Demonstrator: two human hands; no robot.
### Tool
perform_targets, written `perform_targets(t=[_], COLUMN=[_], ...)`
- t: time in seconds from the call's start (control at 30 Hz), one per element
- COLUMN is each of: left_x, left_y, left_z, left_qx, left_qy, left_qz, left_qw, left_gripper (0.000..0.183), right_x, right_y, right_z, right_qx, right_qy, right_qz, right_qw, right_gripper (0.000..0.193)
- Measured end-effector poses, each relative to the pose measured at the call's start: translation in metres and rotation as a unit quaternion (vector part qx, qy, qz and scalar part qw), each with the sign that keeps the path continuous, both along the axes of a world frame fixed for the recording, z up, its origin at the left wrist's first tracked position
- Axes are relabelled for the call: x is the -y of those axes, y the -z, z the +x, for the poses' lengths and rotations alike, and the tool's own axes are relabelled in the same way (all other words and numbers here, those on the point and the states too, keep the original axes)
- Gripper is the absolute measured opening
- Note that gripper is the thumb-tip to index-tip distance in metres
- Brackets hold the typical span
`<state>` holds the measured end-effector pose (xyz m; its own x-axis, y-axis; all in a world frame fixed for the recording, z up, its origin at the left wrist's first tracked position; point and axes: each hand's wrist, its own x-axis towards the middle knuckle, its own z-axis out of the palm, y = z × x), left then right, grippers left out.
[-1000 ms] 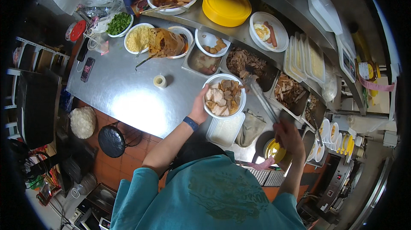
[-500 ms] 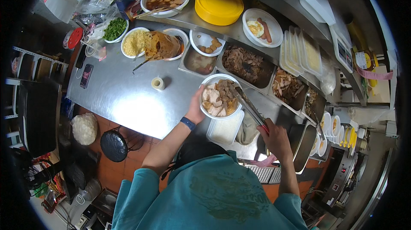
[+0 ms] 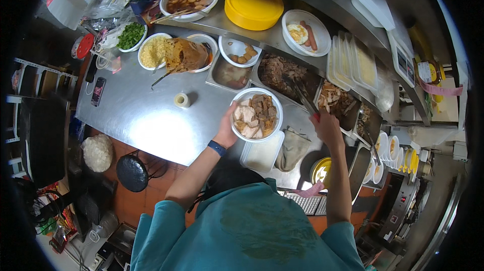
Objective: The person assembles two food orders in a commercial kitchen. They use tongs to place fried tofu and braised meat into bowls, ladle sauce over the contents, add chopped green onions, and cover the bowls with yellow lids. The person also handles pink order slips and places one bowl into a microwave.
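Note:
My left hand (image 3: 228, 128) grips the left side of a white bowl (image 3: 279, 128), its fingers partly hidden by the rim. Inside the bowl lie pale sliced meat (image 3: 245, 115) and browner meat pieces (image 3: 263, 109). In my right hand (image 3: 326, 125) is a pair of metal tongs (image 3: 304, 95) with red grips. The tongs' tips reach into a steel pan (image 3: 316, 85) of dark shredded meat (image 3: 279, 71); whether they pinch any meat I cannot tell. Below the bowl sits a translucent lidded container (image 3: 262, 154), beside a folded cloth (image 3: 294, 149).
Left of the bowl stands a roll of tape (image 3: 182, 100). A phone (image 3: 99, 92) lies at the counter's left. Along the back are bowls of chopped greens (image 3: 132, 36) and yellow minced food (image 3: 153, 51). The shelf above holds a yellow round lid (image 3: 253, 6) and stacked containers (image 3: 364, 63).
My right hand has swung the tongs up and away from the bowl into the pan of dark meat. The bowl stays in my left hand, almost in place.

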<state>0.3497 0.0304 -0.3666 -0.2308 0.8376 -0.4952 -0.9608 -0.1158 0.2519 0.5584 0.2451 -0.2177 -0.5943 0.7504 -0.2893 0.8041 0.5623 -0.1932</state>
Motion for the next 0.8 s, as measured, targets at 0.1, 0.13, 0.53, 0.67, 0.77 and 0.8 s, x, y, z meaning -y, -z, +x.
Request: perform_targets(t=[0.1,0.13,0.53,0.67,0.77,0.8], left_x=[0.002,0.003,0.004,-0.005,-0.009,-0.008], left_y=[0.002,0.002,-0.007,-0.004,-0.003,-0.002], left_z=[0.001,0.001,0.003,0.003,0.001,0.001], left_qx=[0.008,0.012,0.004,0.017,0.031,0.033], left_qy=[0.009,0.008,-0.004,-0.014,0.001,0.000], left_qz=[-0.014,-0.018,-0.020,-0.009,0.013,0.027], left_qw=[1.000,1.000,1.000,1.000,0.999,0.999], left_gripper=[0.062,0.062,0.057,0.057,0.057,0.056], right_x=[-0.032,-0.040,-0.049,-0.021,-0.011,-0.008], right_y=[0.033,0.042,0.030,0.002,-0.002,-0.004], right_z=[-0.029,-0.040,-0.040,-0.008,0.000,0.003], right_qx=[-0.003,0.027,-0.010,-0.046,-0.075,-0.079], right_qy=[-0.005,-0.032,-0.006,0.087,0.118,0.107], right_qz=[-0.009,0.005,-0.072,-0.162,-0.183,-0.178], right_qw=[1.000,0.999,0.997,0.982,0.973,0.975], right_gripper=[0.041,0.041,0.032,0.028,0.025,0.025])
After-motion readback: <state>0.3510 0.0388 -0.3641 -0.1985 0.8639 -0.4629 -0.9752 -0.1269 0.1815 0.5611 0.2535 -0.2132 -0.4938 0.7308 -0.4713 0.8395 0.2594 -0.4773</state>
